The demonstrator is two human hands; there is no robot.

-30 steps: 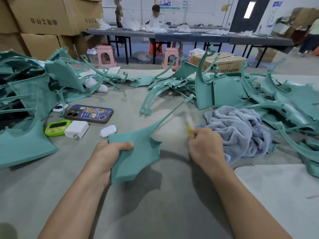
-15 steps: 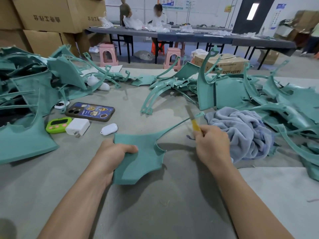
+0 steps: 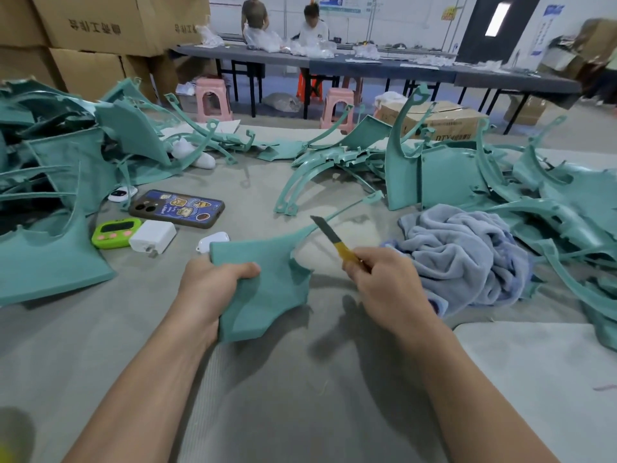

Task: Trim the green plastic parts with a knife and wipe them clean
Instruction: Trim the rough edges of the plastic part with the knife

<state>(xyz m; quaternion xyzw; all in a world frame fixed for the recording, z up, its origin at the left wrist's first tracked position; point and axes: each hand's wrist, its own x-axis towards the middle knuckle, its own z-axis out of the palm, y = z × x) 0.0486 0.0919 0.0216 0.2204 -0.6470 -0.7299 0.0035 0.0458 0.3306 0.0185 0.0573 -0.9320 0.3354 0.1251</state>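
left hand (image 3: 213, 289) grips green part (image 3: 267, 289); right hand (image 3: 387, 289) holds knife (image 3: 330, 237)

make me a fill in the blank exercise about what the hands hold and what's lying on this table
1. The left hand grips a green plastic part while the right hand holds a knife with a ____ handle.
2. The phone lies with its screen facing ____.
3. The white charger sits beside a bright ____ timer.
4. The crumpled towel lies on the person's ____ side.
Missing words: yellow; down; green; right.
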